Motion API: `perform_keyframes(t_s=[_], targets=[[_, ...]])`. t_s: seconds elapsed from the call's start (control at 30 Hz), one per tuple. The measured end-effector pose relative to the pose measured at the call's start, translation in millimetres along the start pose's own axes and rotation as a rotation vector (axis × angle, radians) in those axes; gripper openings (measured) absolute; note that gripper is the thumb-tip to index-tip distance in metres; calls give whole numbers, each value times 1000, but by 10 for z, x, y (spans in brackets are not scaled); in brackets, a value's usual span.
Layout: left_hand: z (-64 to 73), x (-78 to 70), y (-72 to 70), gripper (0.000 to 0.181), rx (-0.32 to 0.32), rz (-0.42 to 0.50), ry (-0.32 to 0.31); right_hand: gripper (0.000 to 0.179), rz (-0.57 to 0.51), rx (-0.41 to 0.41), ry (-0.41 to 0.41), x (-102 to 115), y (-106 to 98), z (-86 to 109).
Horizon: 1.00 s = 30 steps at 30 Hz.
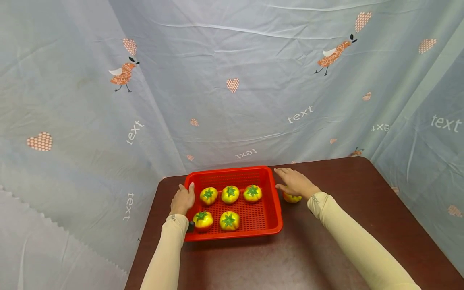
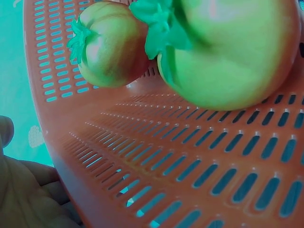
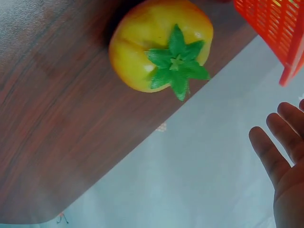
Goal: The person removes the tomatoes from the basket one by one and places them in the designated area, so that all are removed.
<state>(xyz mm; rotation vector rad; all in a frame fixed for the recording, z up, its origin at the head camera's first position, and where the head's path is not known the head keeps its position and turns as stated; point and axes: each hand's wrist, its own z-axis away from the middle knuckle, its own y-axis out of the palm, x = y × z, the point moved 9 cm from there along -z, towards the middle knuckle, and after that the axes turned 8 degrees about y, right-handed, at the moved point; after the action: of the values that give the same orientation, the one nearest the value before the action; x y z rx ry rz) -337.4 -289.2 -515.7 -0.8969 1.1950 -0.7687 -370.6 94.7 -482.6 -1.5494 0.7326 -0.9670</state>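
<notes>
A red perforated plastic basket (image 1: 247, 233) stands on the table with several yellow-and-red tomatoes (image 1: 230, 220) in it, each with a green star-shaped top. My left hand (image 1: 183, 199) is at the basket's left side. Its fingers (image 2: 45, 183) lie along the outside of the wall in the left wrist view, with the thumb raised apart from them. Beyond the basket's right rim, my right hand (image 1: 296, 183) hovers with straight fingers, holding nothing. One more tomato (image 3: 161, 45) sits on the table under that hand, partly hidden by it in the head view.
The dark brown wooden table (image 1: 232, 266) extends in front of the basket and to its right. A pale blue-grey patterned curtain (image 1: 217, 121) hangs behind the table and along both sides. The basket stands near the table's back edge.
</notes>
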Motion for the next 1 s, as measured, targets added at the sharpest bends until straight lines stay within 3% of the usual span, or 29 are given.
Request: perform_keyframes(t_s=[0.47, 1.0], targets=[[25, 5, 9, 79, 7, 1, -12, 68, -7, -49, -61, 222, -83, -94], [22, -8, -5, 78, 0, 7, -8, 68, 19, 2, -80, 425, 59, -227]])
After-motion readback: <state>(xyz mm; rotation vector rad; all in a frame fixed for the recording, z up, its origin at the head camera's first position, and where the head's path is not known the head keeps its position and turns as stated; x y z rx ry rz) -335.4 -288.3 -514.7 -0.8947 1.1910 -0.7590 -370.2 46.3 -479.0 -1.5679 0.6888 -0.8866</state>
